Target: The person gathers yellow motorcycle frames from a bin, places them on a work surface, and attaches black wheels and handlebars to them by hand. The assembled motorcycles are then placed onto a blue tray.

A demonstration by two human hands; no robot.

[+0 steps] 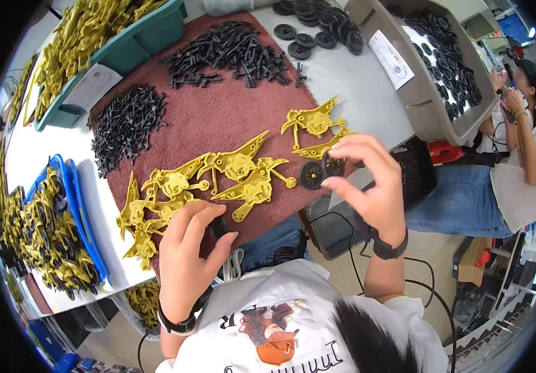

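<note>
Black ribbed wheel [333, 166], small and round, sits pinched in the right hand [367, 186] grip; left hand [190, 258] curls loosely.

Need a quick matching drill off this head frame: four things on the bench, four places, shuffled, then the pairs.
Things:
1. black wheel
2. loose black wheels
3. yellow frames
4. grey bin

Places:
A. spread on the brown mat, near edge
B. far end of the table, beyond the mat
C. between the fingers of the right hand
D. right edge of the table, holding more black wheels

Pairs: 1-C, 2-B, 3-A, 4-D

The left hand rests at the mat's near edge, on a small dark part beside the yellow frames.
</note>
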